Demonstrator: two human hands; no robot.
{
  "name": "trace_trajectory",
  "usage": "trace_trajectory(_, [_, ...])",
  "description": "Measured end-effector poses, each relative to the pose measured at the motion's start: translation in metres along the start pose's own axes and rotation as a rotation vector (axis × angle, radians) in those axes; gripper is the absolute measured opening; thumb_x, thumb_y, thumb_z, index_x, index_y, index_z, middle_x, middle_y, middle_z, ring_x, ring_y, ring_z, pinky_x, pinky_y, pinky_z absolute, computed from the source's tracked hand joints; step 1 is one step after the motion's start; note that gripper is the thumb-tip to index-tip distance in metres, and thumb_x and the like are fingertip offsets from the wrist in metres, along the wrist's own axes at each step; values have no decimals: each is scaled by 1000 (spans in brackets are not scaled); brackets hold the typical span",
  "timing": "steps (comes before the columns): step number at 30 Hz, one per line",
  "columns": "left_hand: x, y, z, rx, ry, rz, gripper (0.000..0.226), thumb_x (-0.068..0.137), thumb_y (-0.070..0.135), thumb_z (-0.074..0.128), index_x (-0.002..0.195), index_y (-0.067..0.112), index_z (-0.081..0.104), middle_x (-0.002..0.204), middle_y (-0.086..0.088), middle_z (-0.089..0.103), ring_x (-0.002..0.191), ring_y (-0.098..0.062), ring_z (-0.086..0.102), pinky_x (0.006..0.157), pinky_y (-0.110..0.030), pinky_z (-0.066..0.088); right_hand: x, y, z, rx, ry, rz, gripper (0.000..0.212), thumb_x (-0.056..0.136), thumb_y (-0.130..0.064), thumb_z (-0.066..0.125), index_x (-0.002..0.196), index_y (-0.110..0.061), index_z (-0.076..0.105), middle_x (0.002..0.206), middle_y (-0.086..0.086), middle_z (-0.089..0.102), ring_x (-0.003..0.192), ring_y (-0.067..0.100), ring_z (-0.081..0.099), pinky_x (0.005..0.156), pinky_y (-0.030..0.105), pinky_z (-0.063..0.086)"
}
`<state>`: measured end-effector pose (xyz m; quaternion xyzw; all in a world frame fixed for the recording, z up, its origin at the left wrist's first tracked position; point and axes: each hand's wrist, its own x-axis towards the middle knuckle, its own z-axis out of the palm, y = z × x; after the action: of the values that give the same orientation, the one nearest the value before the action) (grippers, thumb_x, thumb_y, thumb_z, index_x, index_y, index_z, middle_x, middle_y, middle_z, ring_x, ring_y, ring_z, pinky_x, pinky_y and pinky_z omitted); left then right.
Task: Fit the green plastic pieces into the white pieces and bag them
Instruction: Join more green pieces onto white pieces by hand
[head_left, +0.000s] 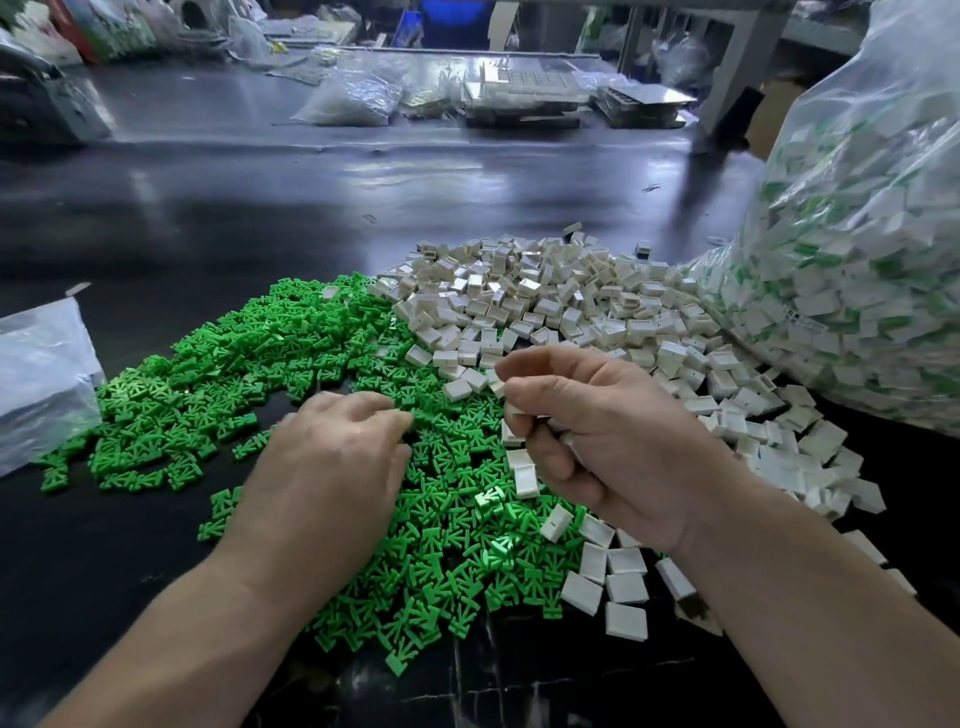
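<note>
The dark desk (208, 218) is left open across its far half. One bulging bag (852, 270) of fitted pieces is stood at the right edge, and one flat bag (41, 374) at the left edge. Two heaps, too many to count, are spread by the front edge and touch: green pieces (249, 358) on the left, white pieces (550, 301) on the right. Several white pieces are gripped in the right hand (613, 436). The left hand (332, 467) is laid on the green heap, blurred, so its grasp cannot be told.
</note>
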<state>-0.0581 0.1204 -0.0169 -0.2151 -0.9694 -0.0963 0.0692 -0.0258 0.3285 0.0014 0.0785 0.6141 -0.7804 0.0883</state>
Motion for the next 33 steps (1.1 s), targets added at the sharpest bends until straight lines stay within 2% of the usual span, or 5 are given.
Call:
trace_trajectory(4, [2, 1, -2, -156, 83, 35, 21, 89, 18, 67, 108, 19, 74, 103, 3, 72, 95, -20, 62, 82, -34, 48, 2, 3, 0, -41, 2, -10, 11, 91, -9, 71, 101, -10, 66, 71, 6, 60, 42, 10, 42, 33, 18, 30])
trace_trajectory(9, [-2, 5, -7, -660, 177, -100, 23, 88, 22, 70, 105, 38, 67, 85, 20, 69, 87, 10, 62, 67, 1, 42, -1, 4, 4, -198, -38, -77, 8, 88, -11, 75, 88, -19, 75, 67, 10, 55, 41, 12, 41, 35, 18, 30])
trace_trajectory(17, [-6, 13, -9, -1108, 124, -117, 16, 80, 23, 73, 89, 35, 70, 85, 7, 75, 76, -8, 70, 67, -13, 53, -8, 3, 11, -334, -132, -171, 15, 94, -14, 70, 97, -27, 77, 62, -8, 55, 44, 8, 39, 38, 20, 32])
trace_trajectory(22, [-7, 13, -8, -1244, 117, -106, 12, 77, 33, 68, 88, 31, 71, 84, -3, 74, 76, -15, 72, 62, -19, 56, -11, 2, 13, -350, -170, -176, 19, 100, -19, 62, 105, -32, 75, 72, 3, 57, 48, 13, 37, 38, 21, 29])
trace_trajectory(33, [-8, 17, -15, -1464, 113, -87, 21, 73, 36, 75, 88, 23, 72, 75, -10, 69, 62, -21, 66, 56, -24, 54, -12, -3, 12, -72, -263, -54, 15, 76, -35, 78, 80, -22, 72, 68, 1, 61, 41, 7, 41, 35, 15, 29])
